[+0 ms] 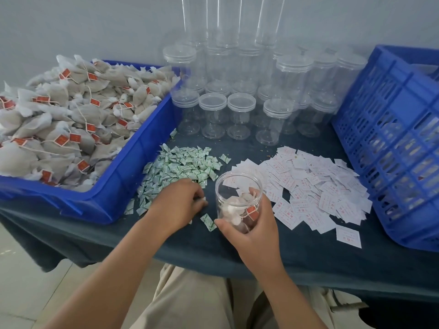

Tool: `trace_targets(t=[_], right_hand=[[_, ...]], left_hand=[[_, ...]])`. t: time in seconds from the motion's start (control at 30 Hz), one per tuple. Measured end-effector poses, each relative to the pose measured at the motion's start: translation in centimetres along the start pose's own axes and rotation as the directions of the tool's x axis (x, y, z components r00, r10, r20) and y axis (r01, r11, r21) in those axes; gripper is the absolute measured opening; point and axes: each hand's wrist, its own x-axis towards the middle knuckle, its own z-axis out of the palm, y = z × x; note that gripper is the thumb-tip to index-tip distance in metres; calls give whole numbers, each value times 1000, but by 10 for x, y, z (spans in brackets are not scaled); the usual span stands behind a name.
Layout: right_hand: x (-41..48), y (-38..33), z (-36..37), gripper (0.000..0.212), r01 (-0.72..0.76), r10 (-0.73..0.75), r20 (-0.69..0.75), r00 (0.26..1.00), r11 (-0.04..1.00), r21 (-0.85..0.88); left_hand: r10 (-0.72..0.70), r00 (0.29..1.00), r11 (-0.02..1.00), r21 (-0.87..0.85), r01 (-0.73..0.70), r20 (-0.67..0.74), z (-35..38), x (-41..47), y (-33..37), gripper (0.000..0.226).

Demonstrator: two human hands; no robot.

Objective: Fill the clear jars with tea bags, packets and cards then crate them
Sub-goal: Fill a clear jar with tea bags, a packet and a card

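the right grip (254, 227) wraps the open jar (237, 186), steadying it upright on the worktop (297, 252) between packet pile (180, 165) and cards (316, 184); tea bags (234, 207) lie inside. the left grip (180, 205) pinches one packet (203, 199), kept close for short transfer.

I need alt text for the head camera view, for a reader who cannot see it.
A person's right hand grips an open clear jar holding tea bags, while the left hand pinches a packet from the green-and-white pile. A blue bin of tea bags, lidded empty jars, white cards and a blue crate surround them.
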Motion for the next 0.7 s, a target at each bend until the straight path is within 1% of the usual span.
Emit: trace_targets(t=[0.03, 0.1, 0.13, 0.17, 0.2, 0.23, 0.27, 0.3, 0.33, 0.37, 0.4, 0.47, 0.5, 0.53, 0.57, 0.6, 0.63, 0.67, 0.7], right_hand=[[0, 0, 0, 92, -2, 2, 2, 1000, 1000, -3], [0, 0, 0, 90, -4, 4, 5, 1000, 1000, -17], [0, 0, 0, 90, -1, 2, 6, 1000, 1000, -25], [0, 0, 0, 91, 3, -3, 9, 1000, 1000, -30], [0, 1, 0, 92, 7, -6, 14, 1000, 999, -32], [0, 0, 0, 93, 11, -10, 18, 1000, 999, -37], [-1, 0, 0, 93, 17, -16, 23, 1000, 999, -45], [-1, 1, 0, 91, 25, -24, 28, 999, 998, -52], [-1, 0, 0, 86, 31, -29, 31, 999, 998, -54], [-1, -1, 0, 83, 34, -32, 32, 999, 998, -53], [-2, -2, 0, 80, 35, -34, 30, 999, 998, -52], [-1, -5, 0, 79, 42, -41, 19, 999, 998, -52], [0, -5, 0, 79, 49, -49, 16, 999, 998, -44], [0, -5, -1, 79, 55, -55, 17, 998, 998, -31], [0, -4, -1, 79, 61, -61, 20, 998, 998, -17], [0, -3, -1, 78, 69, -69, 21, 997, 998, -7], [0, -2, -1, 79, 79, -79, 21, 997, 997, -4], [-1, -1, 0, 80, 88, -88, 21, 996, 996, -8], [-2, 0, 0, 83, 92, -92, 19, 996, 996, -15]], left_hand=[[11, 999, 1000, 1, -11, -46, 4, 0, -2, 17], [28, 992, 1000, 6, -28, -122, 8, 2, -4, 19], [11, 986, 1000, -16, -14, -165, 7, 2, -3, 20], [-38, 978, 998, -57, 27, -205, 4, 2, -1, 21], [-106, 965, 988, -132, 76, -239, 0, 2, 1, 22], [-179, 949, 962, -248, 114, -258, -6, 2, 5, 21], [-243, 930, 909, -398, 120, -276, -15, 2, 10, 16], [-290, 913, 838, -537, 97, -286, -25, 0, 15, 9], [-305, 904, 770, -636, 49, -300, -36, -3, 21, 4], [-294, 898, 734, -680, -9, -328, -48, -7, 28, 11], [-253, 896, 713, -696, -82, -365, -59, -12, 34, 15], [-91, 900, 717, -656, -237, -425, -77, -20, 47, 14], [18, 907, 757, -587, -287, -420, -83, -23, 52, 12], [128, 915, 822, -476, -314, -384, -86, -25, 57, 11], [231, 922, 878, -341, -335, -312, -87, -24, 60, 14], [311, 927, 907, -227, -356, -211, -86, -22, 63, 19], [351, 929, 917, -158, -366, -117, -83, -20, 64, 23], [349, 937, 926, -139, -350, -36, -80, -18, 66, 24], [329, 944, 935, -140, -325, 12, -77, -16, 66, 21]])
